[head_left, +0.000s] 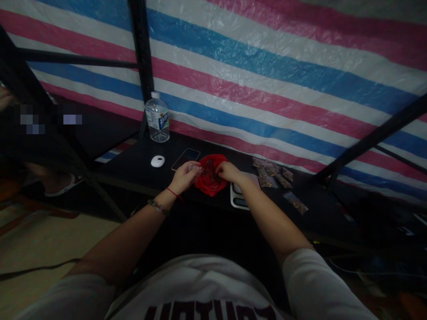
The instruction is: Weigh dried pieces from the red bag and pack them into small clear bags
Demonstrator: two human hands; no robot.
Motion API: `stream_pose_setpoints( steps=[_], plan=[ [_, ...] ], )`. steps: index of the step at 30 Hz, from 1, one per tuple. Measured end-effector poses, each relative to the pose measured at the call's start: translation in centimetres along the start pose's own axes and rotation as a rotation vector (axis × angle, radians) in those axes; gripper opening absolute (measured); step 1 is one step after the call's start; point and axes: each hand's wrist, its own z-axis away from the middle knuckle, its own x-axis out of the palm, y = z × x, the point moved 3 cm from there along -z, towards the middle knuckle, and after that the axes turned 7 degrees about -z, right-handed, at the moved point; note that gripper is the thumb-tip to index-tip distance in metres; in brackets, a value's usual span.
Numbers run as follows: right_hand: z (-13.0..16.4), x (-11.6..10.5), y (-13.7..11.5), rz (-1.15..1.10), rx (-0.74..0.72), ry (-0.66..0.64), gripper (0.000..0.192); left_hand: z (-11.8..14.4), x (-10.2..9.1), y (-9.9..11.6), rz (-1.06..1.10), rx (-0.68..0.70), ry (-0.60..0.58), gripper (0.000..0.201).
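A red plastic bag [211, 189] lies spread wide on the black table, with small brown dried bits inside. At its left rim, my left hand [183, 178] is closed on a small clear plastic bag [194, 166]. The fingers of my right hand [228, 170] dip into the red bag from the right and are pinched together among the brown bits; what they hold is too small to name. Under my right forearm sits a white kitchen scale [237, 201], partly hidden. Several small filled clear bags [267, 171] lie in a group right of the scale, and one filled bag [296, 203] lies closer to me.
A clear plastic bottle [157, 120] stands by the shelf post [142, 53] at the back left. Near it are a white rounded case [158, 161] and a phone [187, 158]. Striped plastic sheeting [253, 75] hangs behind the table. Part of another person shows at far left.
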Motion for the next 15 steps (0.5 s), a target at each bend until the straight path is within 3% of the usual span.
stream_pose_setpoints(
  steps=[8,15],
  plan=[
    [0.64,-0.22,0.23,-0.060,0.053,0.040,0.029,0.20,0.06,0.38,-0.037,0.014,0.010,0.033],
    [0.13,0.62,0.12,0.004,0.021,-0.090,0.031,-0.09,-0.21,-0.06,-0.106,0.059,0.027,0.035]
  ],
)
